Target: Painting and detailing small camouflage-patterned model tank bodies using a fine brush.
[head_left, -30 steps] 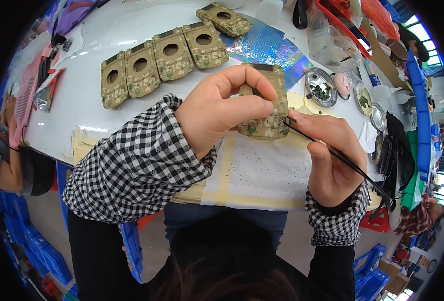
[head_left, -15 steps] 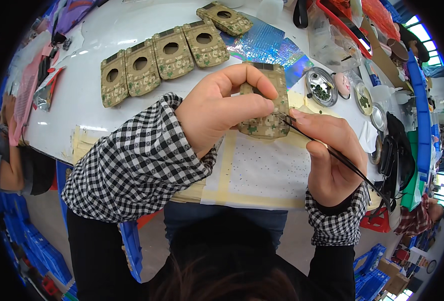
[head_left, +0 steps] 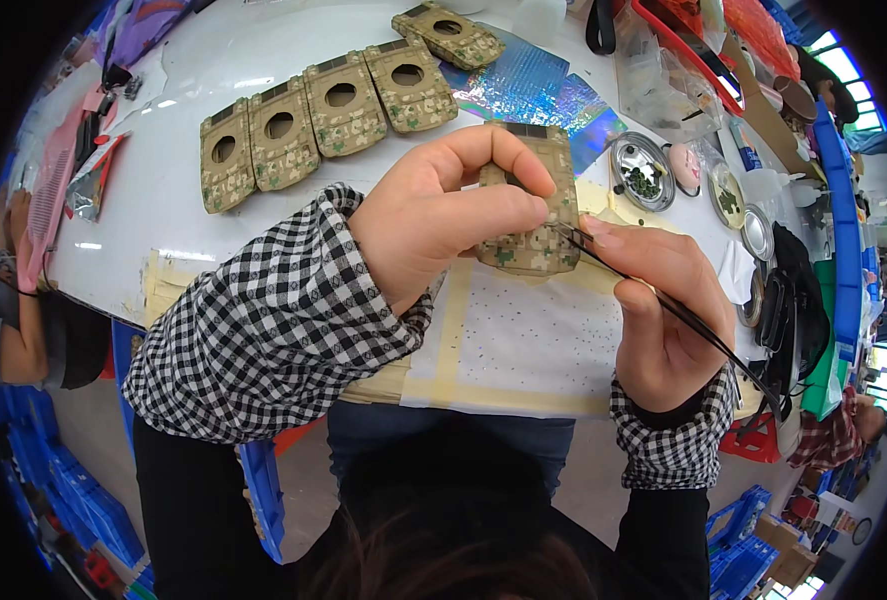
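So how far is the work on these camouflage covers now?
Five flat camouflage-patterned covers with round holes lie on the white table, set aside. One more camouflage cover is in the left hand, while the right hand touches it with thin black tweezers. Small dark-green pieces remain in round metal dishes.

Setting: small-parts assembly workshop, production-line type. White workbench carries a row of identical camouflage-pattern plastic housings, each with a round hole, laid side by side as a batch. Paper sheet is taped down with masking tape as a work mat, speckled with tiny dots. Shallow metal dishes hold small green parts. Iridescent foil sheets lie behind. Blue stacking crates sit on the floor under the bench. Another person sits at the neighbouring place on the left.
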A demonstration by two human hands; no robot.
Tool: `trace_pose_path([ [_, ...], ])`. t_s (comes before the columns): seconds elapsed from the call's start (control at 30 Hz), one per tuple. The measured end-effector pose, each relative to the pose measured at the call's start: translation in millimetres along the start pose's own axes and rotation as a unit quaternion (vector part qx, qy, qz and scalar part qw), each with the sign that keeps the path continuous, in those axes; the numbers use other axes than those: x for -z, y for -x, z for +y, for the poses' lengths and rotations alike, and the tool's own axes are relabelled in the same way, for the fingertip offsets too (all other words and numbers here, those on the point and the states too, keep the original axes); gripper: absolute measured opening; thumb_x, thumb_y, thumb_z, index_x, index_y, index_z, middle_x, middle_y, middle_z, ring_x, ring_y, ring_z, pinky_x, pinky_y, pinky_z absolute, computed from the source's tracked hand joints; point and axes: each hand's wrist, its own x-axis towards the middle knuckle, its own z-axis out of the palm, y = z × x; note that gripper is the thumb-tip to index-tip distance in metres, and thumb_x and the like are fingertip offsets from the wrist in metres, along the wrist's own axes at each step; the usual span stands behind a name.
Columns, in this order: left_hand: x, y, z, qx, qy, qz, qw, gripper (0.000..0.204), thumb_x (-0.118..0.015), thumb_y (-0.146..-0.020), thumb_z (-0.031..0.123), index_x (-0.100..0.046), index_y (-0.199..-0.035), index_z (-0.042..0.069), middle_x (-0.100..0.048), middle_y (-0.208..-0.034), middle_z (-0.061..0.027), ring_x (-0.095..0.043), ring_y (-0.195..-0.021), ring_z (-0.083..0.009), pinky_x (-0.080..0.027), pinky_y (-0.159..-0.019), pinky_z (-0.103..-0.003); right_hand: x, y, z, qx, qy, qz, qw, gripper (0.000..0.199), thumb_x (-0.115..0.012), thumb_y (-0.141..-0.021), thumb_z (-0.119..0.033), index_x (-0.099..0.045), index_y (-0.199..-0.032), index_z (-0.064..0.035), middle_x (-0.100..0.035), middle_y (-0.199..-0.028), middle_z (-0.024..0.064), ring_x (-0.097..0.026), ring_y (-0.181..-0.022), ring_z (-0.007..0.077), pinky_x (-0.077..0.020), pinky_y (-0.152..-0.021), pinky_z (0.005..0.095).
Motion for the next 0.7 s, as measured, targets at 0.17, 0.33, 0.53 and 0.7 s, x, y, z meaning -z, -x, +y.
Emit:
trace_pose_path([
  [0.17,0.1,-0.1,-0.4,-0.005,-0.001,-0.001,1.0,0.015,-0.059,-0.082,0.01,-0.053,-0.096,0.008,-0.057,-0.092,0.0006,-0.053,-0.086,-0.0073,-0.041,-0.076,-0.022,-0.1,0.2,-0.4,-0.004,-0.004,0.001,1.0,0.022,-0.069,-0.078,-0.006,-0.064,-0.098,0.0024,-0.066,-0.097,0.0158,-0.064,-0.086,0.0253,-0.0518,-0.075,0.0307],
  [0.33,-0.4,0.6,0.6,-0.006,-0.003,-0.002,1.0,0.016,-0.059,-0.082,0.01,-0.053,-0.096,0.008,-0.057,-0.091,0.0011,-0.052,-0.086,-0.0069,-0.04,-0.076,-0.022,-0.3,0.4,0.0,-0.002,-0.005,0.003,1.0,0.022,-0.069,-0.079,-0.006,-0.064,-0.098,0.0024,-0.066,-0.097,0.0157,-0.064,-0.085,0.0252,-0.0519,-0.075,0.0307],
  [0.53,-0.5,0.3,1.4,0.015,0.017,-0.001,1.0,0.014,-0.059,-0.082,0.01,-0.054,-0.095,0.008,-0.058,-0.092,0.0001,-0.055,-0.086,-0.0081,-0.042,-0.078,-0.024,0.3,4.7,2.9,-0.023,-0.047,0.012,0.999,0.021,-0.067,-0.082,-0.007,-0.063,-0.1,0.0033,-0.066,-0.098,0.0157,-0.063,-0.088,0.0246,-0.0495,-0.079,0.0315],
  [0.7,3.9,-3.0,-0.9,0.01,0.014,0.006,1.0,0.014,-0.058,-0.082,0.01,-0.054,-0.096,0.008,-0.063,-0.093,-0.0031,-0.057,-0.09,-0.0106,-0.044,-0.082,-0.027,3.1,8.9,5.4,-0.042,-0.102,0.061,0.992,0.026,-0.055,-0.092,-0.02,-0.06,-0.101,0.0045,-0.065,-0.097,0.0163,-0.061,-0.089,0.0227,-0.0465,-0.082,0.0322],
])
